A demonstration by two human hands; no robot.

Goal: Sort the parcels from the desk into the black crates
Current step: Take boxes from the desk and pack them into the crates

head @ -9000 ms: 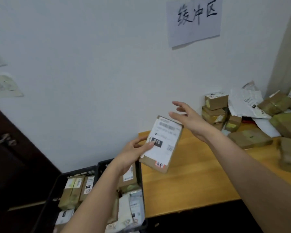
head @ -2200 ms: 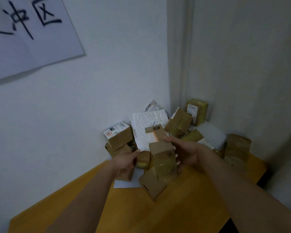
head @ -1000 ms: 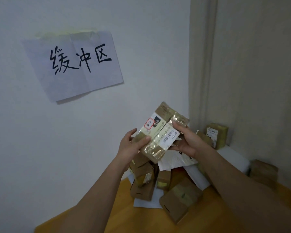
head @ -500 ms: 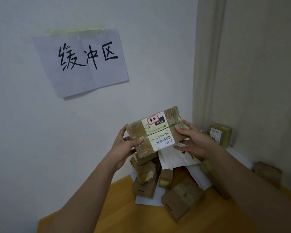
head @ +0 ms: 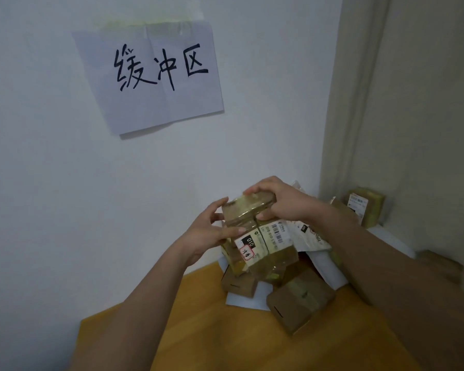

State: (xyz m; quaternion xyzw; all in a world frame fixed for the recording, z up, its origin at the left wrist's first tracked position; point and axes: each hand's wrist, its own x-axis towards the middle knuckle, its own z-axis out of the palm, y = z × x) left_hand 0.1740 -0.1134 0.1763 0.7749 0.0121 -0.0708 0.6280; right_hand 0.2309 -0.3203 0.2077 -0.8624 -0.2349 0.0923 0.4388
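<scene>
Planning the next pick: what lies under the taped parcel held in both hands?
Below the taped parcel sit small brown boxes on a white mailer, on the wooden desk. The parcel and right forearm cover the rest of the pile.

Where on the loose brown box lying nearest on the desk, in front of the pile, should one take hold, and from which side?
Grip the loose brown box across its two long side faces, coming down from above. It lies flat on the desk with its broad top face free, while the pile crowds its far end, so a sideways approach from there looks blocked. Both hands are busy now.
</scene>
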